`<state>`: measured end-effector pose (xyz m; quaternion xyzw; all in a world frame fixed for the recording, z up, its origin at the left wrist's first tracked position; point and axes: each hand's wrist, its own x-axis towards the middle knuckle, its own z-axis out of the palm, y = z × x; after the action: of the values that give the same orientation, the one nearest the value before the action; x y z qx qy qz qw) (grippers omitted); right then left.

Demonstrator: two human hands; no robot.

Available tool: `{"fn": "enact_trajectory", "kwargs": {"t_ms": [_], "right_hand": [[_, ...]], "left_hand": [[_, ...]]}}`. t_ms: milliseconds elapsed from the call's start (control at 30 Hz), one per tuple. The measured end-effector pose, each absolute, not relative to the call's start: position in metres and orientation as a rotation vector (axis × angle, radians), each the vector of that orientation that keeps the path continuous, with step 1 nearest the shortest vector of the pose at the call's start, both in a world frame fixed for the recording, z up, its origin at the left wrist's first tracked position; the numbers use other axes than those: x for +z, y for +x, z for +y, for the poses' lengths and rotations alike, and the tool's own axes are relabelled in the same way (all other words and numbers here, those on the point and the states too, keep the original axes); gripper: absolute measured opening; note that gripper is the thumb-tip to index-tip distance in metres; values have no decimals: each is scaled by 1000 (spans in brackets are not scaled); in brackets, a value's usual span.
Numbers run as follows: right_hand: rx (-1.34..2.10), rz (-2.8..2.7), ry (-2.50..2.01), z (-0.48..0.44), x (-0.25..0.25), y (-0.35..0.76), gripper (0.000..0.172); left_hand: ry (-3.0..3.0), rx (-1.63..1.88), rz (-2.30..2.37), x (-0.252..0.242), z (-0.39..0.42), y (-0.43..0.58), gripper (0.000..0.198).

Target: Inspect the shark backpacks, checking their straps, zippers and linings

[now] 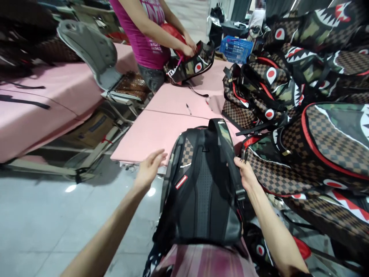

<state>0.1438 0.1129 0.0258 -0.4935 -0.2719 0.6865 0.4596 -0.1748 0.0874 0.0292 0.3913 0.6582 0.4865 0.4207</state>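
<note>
A black backpack [203, 192] stands upright right in front of me, its padded back panel and shoulder straps facing me. A checked patch and a small red label show on its left strap. My left hand [150, 169] is just left of the bag, fingers stretched out and holding nothing. At the bag's right side, my right hand [243, 171] pinches the edge of the right shoulder strap [235, 173], its fingers partly hidden behind it.
Pink-covered table [161, 115] ahead carries a pen [188, 109]. Across it, a co-worker [150, 34] handles another backpack [190, 69]. Checked camouflage backpacks [340, 142] pile up on the right. A grey chair [89, 50] stands left; a blue basket [236, 50] sits behind.
</note>
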Motion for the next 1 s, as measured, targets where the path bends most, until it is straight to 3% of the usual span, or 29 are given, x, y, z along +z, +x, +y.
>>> {"fn": "enact_trajectory", "kwargs": {"t_ms": [233,433,567,833,1000], "right_hand": [[1926,-554,-1082,191,2,148,35],[2025,-337,-855,186,-19,156,26],[2095,-171,-749,188,-26,161,27],[1979,-275,-885,188,-19,154,26],[1780,-403,-1049,189,-9,165,27]], "left_hand": [[1417,1248,1618,32,267,-130,36],[1701,1129,1035,17,370,-61,39],[1692,865,892,8,399,-40,25],[1468,922,1095,-2,397,-41,25],[1236,864,1219,6,392,-32,42]]}}
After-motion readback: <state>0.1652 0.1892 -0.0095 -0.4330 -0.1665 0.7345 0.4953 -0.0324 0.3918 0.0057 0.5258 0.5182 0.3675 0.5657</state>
